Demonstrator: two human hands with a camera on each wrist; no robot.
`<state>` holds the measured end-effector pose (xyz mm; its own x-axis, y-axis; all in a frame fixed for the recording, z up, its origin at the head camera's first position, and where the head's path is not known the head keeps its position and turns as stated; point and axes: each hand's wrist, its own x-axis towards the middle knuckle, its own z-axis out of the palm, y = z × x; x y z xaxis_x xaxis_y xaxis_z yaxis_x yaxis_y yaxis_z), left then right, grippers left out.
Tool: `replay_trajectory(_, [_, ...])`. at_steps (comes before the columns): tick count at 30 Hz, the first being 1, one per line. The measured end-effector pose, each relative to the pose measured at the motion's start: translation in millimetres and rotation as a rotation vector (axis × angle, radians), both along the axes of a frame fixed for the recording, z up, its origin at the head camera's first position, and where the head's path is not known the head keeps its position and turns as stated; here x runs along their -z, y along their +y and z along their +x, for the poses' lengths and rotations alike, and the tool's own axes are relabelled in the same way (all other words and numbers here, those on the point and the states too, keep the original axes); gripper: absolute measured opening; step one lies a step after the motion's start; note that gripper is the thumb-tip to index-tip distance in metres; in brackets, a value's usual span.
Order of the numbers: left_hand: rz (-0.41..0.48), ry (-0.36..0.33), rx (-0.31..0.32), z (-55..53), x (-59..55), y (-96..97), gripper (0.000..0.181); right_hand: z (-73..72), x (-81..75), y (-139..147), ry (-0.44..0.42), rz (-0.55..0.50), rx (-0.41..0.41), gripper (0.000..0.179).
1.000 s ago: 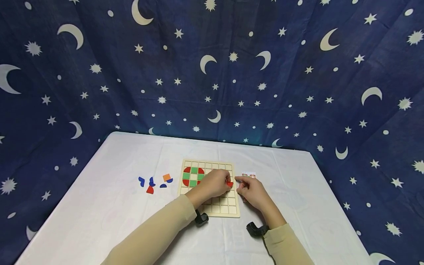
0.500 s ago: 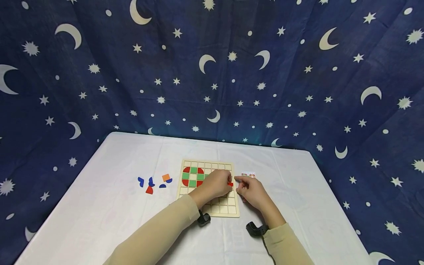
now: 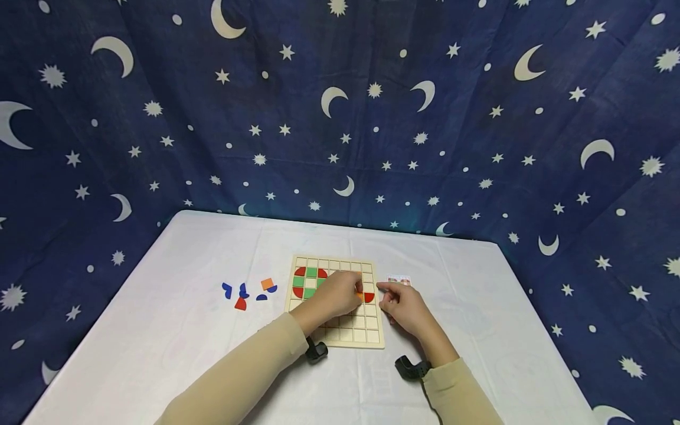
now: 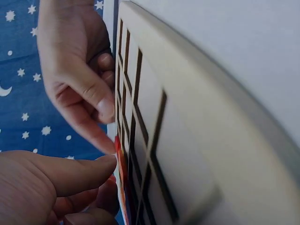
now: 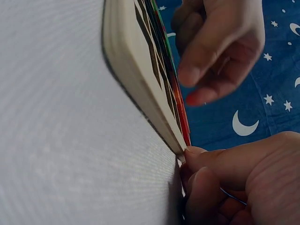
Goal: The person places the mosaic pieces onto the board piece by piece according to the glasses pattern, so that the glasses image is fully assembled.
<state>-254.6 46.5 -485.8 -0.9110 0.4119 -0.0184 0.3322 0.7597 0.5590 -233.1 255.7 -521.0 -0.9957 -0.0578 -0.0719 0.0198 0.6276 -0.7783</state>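
Note:
A wooden grid board (image 3: pixel 369 336) lies on the white table. My left hand (image 3: pixel 336 295) is over its right half, thumb and index finger apart in the right wrist view, with nothing between them. A red round-cornered piece (image 3: pixel 369 298) sits at the board's right edge, just beside the left fingertips; orange shows between it and the hand. My right hand (image 3: pixel 406 310) touches the board's right edge with index finger and thumb. At the board's left, red pieces (image 3: pixel 298 291) and green squares (image 3: pixel 311 272) form a ring, partly hidden by the left hand.
Left of the board lie several loose blue pieces (image 3: pixel 228 290), a red piece (image 3: pixel 241 304) and an orange square (image 3: pixel 267 284). A small printed card (image 3: pixel 400 279) is behind the right hand. A blue star-and-moon curtain (image 3: pixel 340 118) hangs behind the table.
My left hand has let go of the red piece and drawn back slightly leftward, leaving it on the board's right column. The right hand has stayed at the edge.

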Motion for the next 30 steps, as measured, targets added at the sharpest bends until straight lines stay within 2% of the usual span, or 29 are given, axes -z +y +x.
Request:
replay_trajectory(5, [0.032, -0.023, -0.025, 1.7, -2.7, -22.0, 0.01, 0.4, -0.5, -1, -0.006, 0.011, 0.01, 0.047])
replay_trajectory(10, [0.104, -0.041, -0.041, 4.3, -7.9, -46.6, 0.014, 1.6, 0.5, -1, 0.0, 0.014, 0.018, 0.046])
replay_trajectory(15, [0.149, -0.037, -0.07, 7.1, -8.4, -72.6, 0.015, 0.5, 2.3, -1, -0.004, 0.009, 0.016, 0.047])
replay_trajectory(25, [0.158, -0.034, -0.163, 12.7, -8.1, -121.0, 0.017, 0.6, 1.4, -1, 0.0, 0.015, 0.015, 0.047])
replay_trajectory(30, [0.138, -0.056, -0.205, 12.1, -6.1, -146.4, 0.02, 1.4, 0.6, -2, 0.001, 0.015, 0.014, 0.046])
